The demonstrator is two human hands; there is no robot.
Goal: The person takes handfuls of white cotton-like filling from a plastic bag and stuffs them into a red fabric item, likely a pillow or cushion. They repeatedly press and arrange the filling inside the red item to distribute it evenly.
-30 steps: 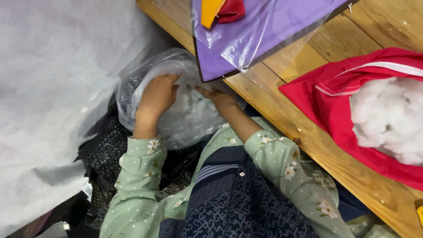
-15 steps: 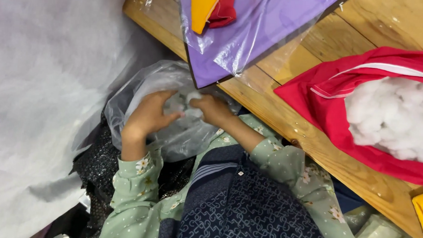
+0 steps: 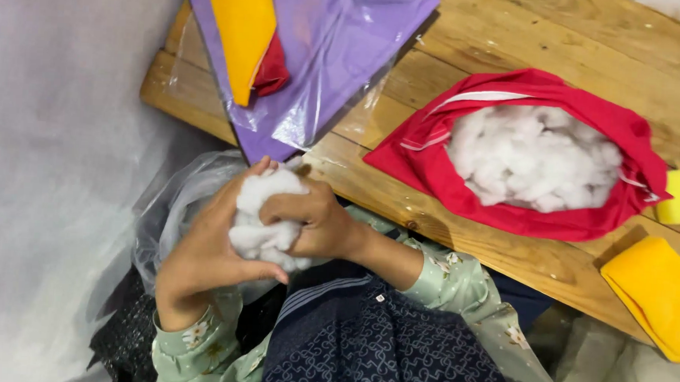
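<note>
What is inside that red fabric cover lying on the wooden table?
The red cover lies open on the wooden table, showing a heap of white fluffy stuffing. The red fabric hides how deep the stuffing goes and anything beneath it.

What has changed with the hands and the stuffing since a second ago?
Both hands have come up out of the clear plastic bag, now clasping a clump of white stuffing between them: left hand cupping from below, right hand pressing from the side. Earlier they were down inside the bag. The red cover filled with stuffing, the purple bag and the wooden table look unchanged.
</note>
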